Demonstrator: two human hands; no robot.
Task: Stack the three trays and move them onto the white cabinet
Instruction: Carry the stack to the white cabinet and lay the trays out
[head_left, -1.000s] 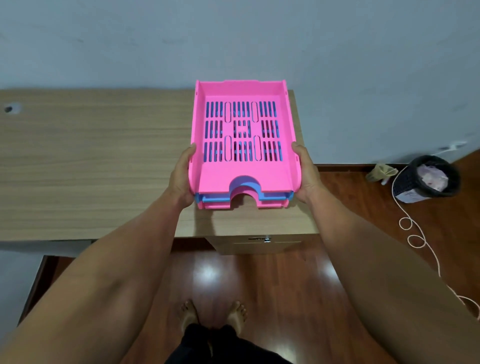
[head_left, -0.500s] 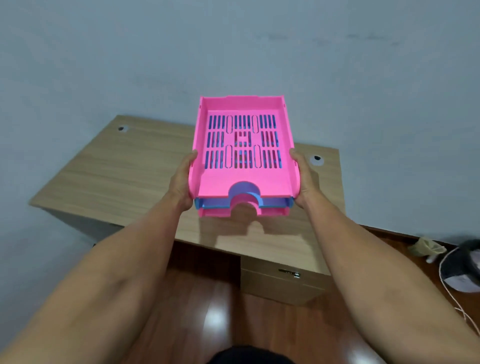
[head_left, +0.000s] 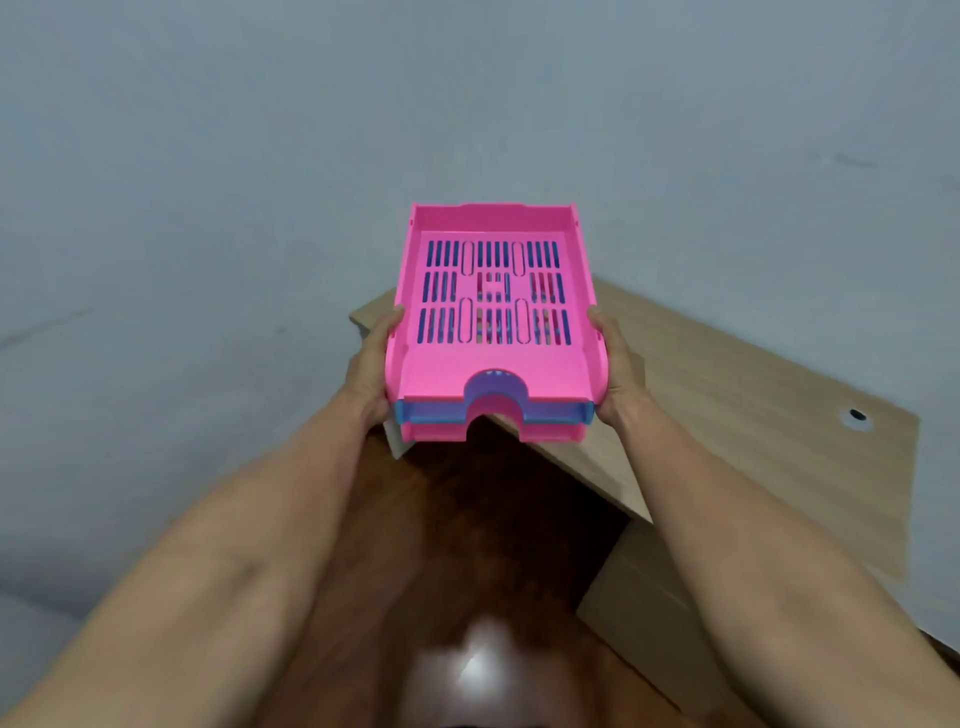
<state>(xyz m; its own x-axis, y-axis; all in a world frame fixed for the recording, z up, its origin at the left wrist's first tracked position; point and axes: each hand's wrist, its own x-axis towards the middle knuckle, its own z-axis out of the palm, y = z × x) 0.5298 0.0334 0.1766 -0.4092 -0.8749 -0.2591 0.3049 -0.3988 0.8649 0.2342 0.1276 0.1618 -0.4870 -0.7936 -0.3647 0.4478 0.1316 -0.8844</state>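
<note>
My left hand (head_left: 370, 373) and right hand (head_left: 618, 366) clamp the stacked trays (head_left: 493, 374), seemingly clear above the desk (head_left: 753, 395).

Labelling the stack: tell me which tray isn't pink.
The middle tray: it is blue, sandwiched between the pink top tray and the pink bottom tray.

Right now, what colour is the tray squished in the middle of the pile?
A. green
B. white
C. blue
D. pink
C: at the front edge of the stack, a blue tray shows between the pink top tray and the pink bottom tray.
</note>
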